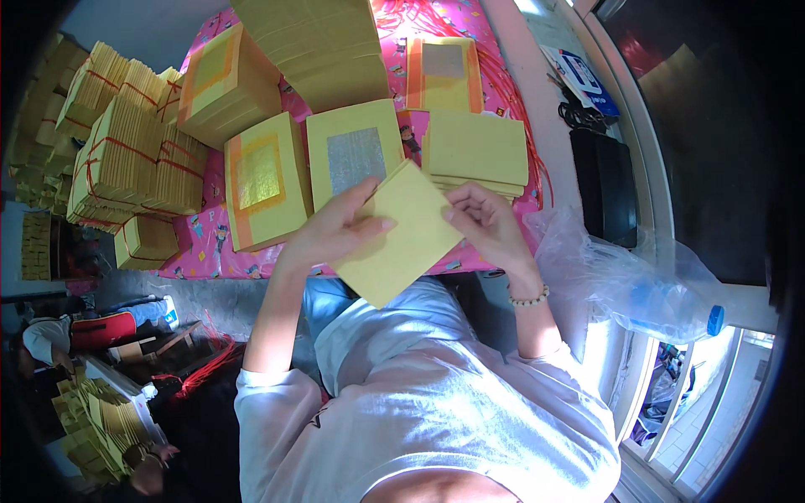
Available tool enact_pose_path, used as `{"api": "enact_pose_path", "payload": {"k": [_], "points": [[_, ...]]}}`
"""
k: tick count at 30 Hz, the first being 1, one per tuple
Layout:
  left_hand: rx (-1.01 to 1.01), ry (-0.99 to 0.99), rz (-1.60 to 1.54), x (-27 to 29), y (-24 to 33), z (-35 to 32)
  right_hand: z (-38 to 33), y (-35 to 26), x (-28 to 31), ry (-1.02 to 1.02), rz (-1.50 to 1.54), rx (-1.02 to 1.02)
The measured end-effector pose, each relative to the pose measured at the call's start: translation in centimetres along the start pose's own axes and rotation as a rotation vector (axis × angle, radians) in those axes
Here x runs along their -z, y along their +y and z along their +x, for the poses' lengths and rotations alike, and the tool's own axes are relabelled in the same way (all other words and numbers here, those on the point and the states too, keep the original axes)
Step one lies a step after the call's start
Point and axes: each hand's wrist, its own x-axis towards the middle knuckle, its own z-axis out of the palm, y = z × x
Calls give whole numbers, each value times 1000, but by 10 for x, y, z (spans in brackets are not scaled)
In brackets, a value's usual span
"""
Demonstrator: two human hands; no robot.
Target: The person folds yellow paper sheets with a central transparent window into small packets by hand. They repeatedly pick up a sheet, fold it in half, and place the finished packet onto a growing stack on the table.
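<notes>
A small sheaf of yellow paper sheets (402, 235) is held up over the near edge of the table, one corner toward me. My left hand (337, 226) grips its left side, thumb on top. The right corner is pinched between the thumb and fingers of my right hand (490, 225), with a beaded bracelet on that wrist. Just beyond stand a paper stack with a silver foil square (354, 159) and one with a gold foil square (262, 172). A plain yellow stack (476, 144) lies past my right hand.
Taller paper stacks (314, 50) rise at the back of the pink patterned table (205, 239). Bundles tied with red string (126, 159) crowd the left. A plastic bag (587, 260) and a blue-capped bottle (715, 320) sit at right. Another person's hand (159, 457) shows at lower left.
</notes>
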Motion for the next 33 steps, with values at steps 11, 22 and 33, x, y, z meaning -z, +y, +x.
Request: {"api": "enact_pose_path", "payload": {"k": [11, 22, 33], "points": [[-30, 222, -386, 5, 24, 123, 27, 3, 66, 600, -98, 131], [81, 316, 34, -30, -45, 182, 18, 34, 67, 688, -957, 113], [84, 408, 168, -47, -34, 166, 17, 27, 59, 682, -1249, 120]]}}
